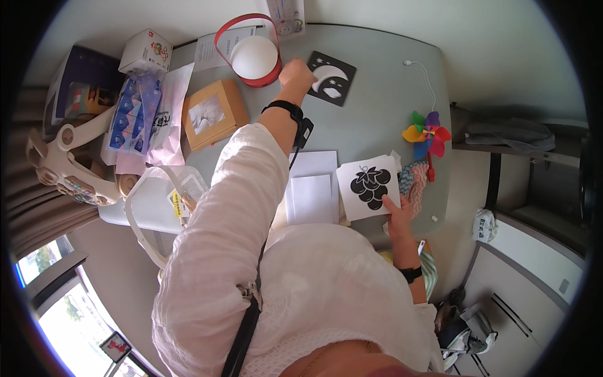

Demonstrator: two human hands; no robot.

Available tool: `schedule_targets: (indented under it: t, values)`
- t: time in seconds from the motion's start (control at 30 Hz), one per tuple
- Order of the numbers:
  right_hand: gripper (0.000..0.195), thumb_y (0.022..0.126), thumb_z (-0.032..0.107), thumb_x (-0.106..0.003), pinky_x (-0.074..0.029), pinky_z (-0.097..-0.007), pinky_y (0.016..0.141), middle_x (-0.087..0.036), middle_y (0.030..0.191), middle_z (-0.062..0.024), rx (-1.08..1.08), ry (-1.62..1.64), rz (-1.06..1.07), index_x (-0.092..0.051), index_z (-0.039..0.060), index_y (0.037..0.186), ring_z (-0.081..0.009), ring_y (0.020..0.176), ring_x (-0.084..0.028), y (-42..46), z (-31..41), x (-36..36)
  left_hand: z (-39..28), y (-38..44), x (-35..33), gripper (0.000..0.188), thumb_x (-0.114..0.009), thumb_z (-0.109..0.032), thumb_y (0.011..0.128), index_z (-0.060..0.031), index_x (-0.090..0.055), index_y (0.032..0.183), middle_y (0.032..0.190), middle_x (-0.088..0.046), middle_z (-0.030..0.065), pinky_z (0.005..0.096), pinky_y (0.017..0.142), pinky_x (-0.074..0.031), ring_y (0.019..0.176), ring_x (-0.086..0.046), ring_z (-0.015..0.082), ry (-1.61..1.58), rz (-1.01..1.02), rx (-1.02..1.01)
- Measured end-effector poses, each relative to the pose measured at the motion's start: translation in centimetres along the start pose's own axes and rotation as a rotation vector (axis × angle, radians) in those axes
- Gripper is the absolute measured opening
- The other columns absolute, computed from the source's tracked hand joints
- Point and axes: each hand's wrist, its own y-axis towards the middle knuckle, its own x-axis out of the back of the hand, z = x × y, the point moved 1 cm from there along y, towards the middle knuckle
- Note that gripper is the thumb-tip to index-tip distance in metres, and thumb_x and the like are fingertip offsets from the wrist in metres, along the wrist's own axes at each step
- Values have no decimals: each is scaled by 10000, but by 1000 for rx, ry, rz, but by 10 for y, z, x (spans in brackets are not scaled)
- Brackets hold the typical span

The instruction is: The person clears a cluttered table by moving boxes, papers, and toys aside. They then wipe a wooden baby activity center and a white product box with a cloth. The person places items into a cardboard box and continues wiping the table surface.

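Observation:
My left hand (pixel 297 77) reaches to the far part of the table, its fingers curled at the left edge of a black card (pixel 345 77) with a white moon, stars and cloud. Whether it pinches that card cannot be told. Just left of this hand stands a round white lamp (pixel 254 57) with a red base and handle. Nearer my body, my right hand (pixel 399 214) holds white cards (pixel 348 202), thumb on top; the upper one shows black grapes. White paper sheets (pixel 311 199) lie left of them, partly under my left arm.
A brown cardboard box (pixel 231 99), a pink bag (pixel 174 136), a packet of blue-printed pouches (pixel 127 113) and a white mesh basket (pixel 155 235) are at left. At right are a colourful pinwheel (pixel 428 133), a white cable (pixel 426 75) and knitted fabric (pixel 417 186).

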Motion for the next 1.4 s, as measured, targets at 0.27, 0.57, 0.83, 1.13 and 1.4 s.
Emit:
schedule_targets:
  t: [0.27,0.57,0.83,1.13,1.4]
  values:
    - [319,908,123,-705,-563,-313,787,-694,1069,-43,21,4,30,-619,38,1204,-149,923,-677,27,21,-7,33,-79,4,244,-803,-122,794,-46,-644,962,856,-681,34,260,711,-507,779,-636,119,-1047,272,-483]
    - [288,884,87,-726,-519,-258,748,-696,963,-13,238,-378,437,-664,-8,1149,-101,848,-634,-24,49,-50,78,-252,-71,285,-744,-80,826,-18,-549,1023,1004,-687,86,311,759,-510,845,-626,172,-947,286,-568]
    - [257,851,79,-738,-518,-292,801,-724,1030,-78,919,-662,476,-712,28,1101,-154,922,-664,29,49,-82,72,-270,-52,591,-635,53,760,-26,-441,1313,1278,-586,168,381,1031,-422,1289,-516,291,-831,-128,-736]
    - [330,806,81,-781,-516,-317,796,-715,1042,-55,622,-396,255,-690,-12,1109,-153,913,-652,107,27,-73,148,-269,-94,595,-695,-85,762,-64,-496,1323,1311,-583,162,390,1029,-443,1251,-541,327,-778,-270,-368]
    - [491,716,187,-849,-501,-376,805,-618,983,-68,805,-900,-338,-597,26,1105,-247,911,-611,111,9,-43,195,-350,-105,709,-798,-399,777,-47,-478,1303,1186,-605,90,368,884,-518,1053,-619,241,-460,-132,94]
